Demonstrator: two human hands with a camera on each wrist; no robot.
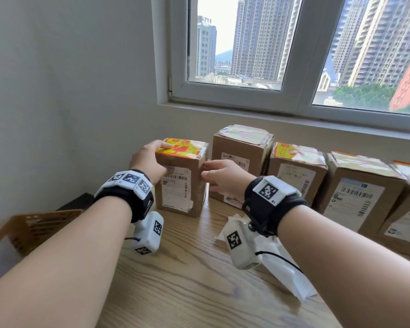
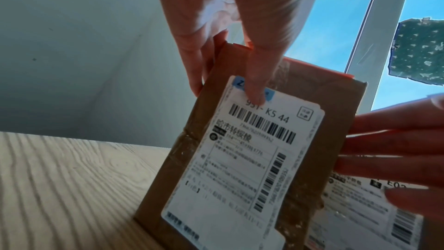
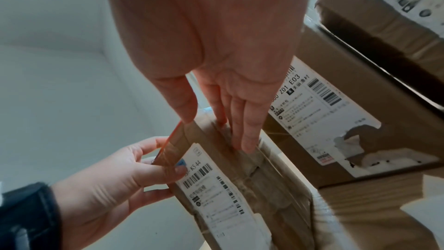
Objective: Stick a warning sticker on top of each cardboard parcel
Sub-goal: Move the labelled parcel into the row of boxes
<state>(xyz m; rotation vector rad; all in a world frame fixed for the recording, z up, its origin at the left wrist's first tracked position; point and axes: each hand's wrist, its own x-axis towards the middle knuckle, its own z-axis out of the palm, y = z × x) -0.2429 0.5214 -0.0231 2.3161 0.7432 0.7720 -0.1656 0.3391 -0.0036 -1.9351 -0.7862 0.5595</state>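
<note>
The leftmost cardboard parcel (image 1: 180, 185) stands upright on the wooden table (image 1: 187, 285), with a red and yellow warning sticker (image 1: 179, 149) on its top. My left hand (image 1: 152, 159) grips its top left corner, with the thumb (image 2: 257, 90) on the shipping label (image 2: 240, 159) and the fingers over the top edge. My right hand (image 1: 213, 172) lies with straight fingers (image 3: 247, 136) flat against the parcel's right side (image 3: 259, 187). Further parcels (image 1: 296, 176) stand in a row to the right; one has a similar sticker (image 1: 291, 150) on top.
White backing sheets (image 1: 284, 271) lie on the table under my right wrist. A brown slatted basket (image 1: 33, 226) sits off the table's left edge. A second parcel (image 1: 242, 157) stands close behind my right hand. The wall and window sill run just behind the row.
</note>
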